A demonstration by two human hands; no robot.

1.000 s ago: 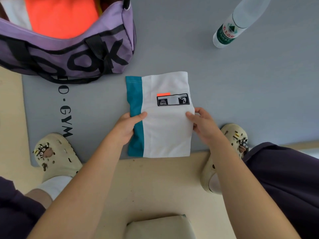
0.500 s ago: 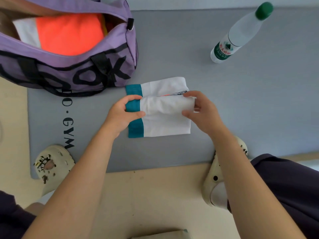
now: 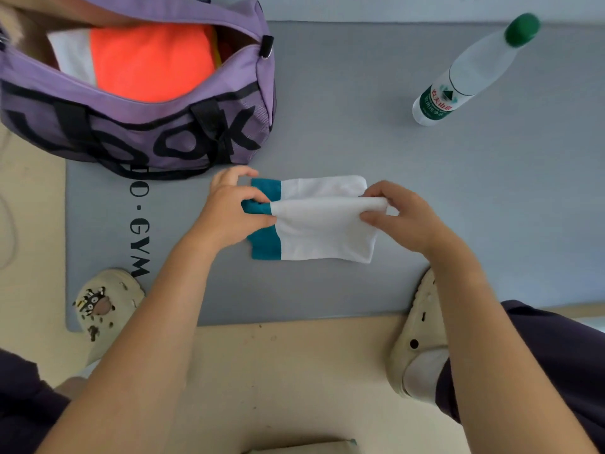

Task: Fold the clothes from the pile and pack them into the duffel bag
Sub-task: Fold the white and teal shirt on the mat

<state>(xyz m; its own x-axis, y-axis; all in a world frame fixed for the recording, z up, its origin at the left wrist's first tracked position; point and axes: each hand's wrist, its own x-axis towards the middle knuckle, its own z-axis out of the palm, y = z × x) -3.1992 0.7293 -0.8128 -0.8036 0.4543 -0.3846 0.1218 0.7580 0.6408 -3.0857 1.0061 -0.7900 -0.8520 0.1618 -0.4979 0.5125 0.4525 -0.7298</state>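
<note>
Hands pinch a white and teal garment [image 3: 324, 231] near the mat's [image 3: 360, 142] front edge: the left hand [image 3: 229, 214] grips the teal end of the raised fold, the right hand [image 3: 402, 217] the white end. The open purple duffel bag [image 3: 137, 126], with orange clothing [image 3: 150, 60] inside, sits at the mat's far left corner. A water bottle [image 3: 471, 70] stands toward the far right.

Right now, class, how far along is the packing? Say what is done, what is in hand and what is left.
Done: an orange garment already lies in the open duffel bag. In hand: the left hand and right hand pinch a white and teal garment, folding it on the mat. Left: finishing this fold and packing it. No pile is in view.
</note>
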